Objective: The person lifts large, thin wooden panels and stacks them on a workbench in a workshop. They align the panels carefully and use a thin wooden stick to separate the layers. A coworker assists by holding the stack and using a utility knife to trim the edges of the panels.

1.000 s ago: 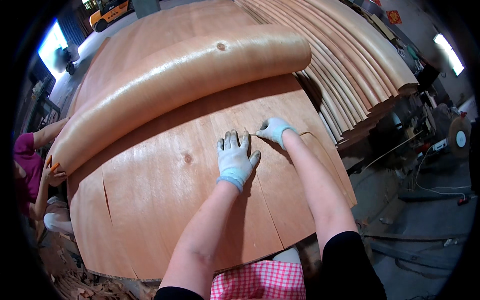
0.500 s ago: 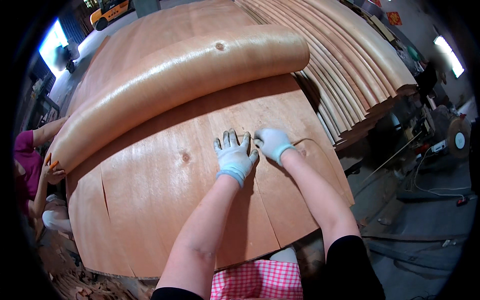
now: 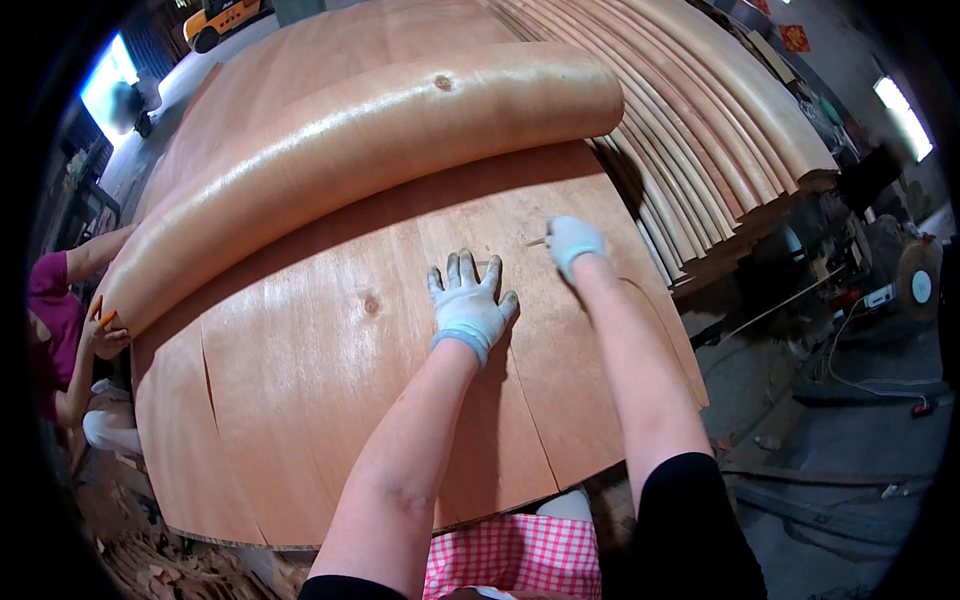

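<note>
A large thin veneer sheet (image 3: 330, 400) lies flat before me, with splits running toward its near edge. My left hand (image 3: 468, 305), in a pale glove, presses flat on it with fingers spread. My right hand (image 3: 573, 240), also gloved, is closed and pinches a thin pale strip (image 3: 538, 241) at the sheet's surface. Beyond my hands another veneer sheet (image 3: 370, 150) is curled back into a long roll across the stack.
A person in a pink top (image 3: 45, 320) at the left holds the roll's far end. Stacked veneer sheets (image 3: 720, 130) fan out at the right. A yellow forklift (image 3: 220, 20) stands far back. Cables and a round machine part (image 3: 915, 285) lie on the floor at right.
My right hand has slid from beside the left hand to the right and farther away, now pinching the thin strip. My left hand stays pressed flat in about the same spot.
</note>
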{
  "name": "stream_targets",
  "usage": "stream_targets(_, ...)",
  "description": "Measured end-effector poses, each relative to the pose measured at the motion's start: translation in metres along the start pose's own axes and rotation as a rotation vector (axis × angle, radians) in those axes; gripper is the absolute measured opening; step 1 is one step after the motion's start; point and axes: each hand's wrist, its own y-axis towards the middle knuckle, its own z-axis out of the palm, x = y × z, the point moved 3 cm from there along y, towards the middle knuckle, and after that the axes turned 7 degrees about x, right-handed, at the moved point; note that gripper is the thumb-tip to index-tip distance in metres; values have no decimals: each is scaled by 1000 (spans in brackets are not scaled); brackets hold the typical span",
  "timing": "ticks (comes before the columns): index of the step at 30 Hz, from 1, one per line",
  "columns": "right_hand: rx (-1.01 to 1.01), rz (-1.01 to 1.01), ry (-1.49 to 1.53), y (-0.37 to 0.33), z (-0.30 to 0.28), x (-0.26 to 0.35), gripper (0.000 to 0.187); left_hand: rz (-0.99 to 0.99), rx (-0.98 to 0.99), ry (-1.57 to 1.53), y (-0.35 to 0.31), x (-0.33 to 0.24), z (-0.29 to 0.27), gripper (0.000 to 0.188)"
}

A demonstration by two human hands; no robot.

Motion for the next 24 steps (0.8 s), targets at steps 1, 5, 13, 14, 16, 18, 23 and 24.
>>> stream_targets(1, -7, -10, 26, -3, -10, -12, 19, 2, -7, -2, 1, -2, 0, 65)
stream_targets(5, 263, 24, 695, -49, -19, 0, 24, 7, -91, -92, -1, 13, 10, 64)
stream_targets(13, 552, -87, 720, -141, -10, 41, 23, -131, -339, -245, -71, 43, -4, 55)
stream_targets(14, 576, -139, 730, -145, -4, 42, 25, -114, -289, -127, -86, 35, -4, 55)
stream_targets(16, 630, -250, 743, -151, 15, 46, 28, -118, -207, -162, -104, 28, 5, 55)
stream_targets(18, 625, -315, 482, -162, 15, 70, 34, -179, -131, -313, -116, 34, 17, 61)
stream_targets(23, 502, -181, 171, -171, 27, 80, 35, -228, -169, -213, -119, 15, 16, 86)
stream_targets(24, 502, -170, 156, -172, 24, 81, 36, -253, -155, -211, -117, 13, 13, 88)
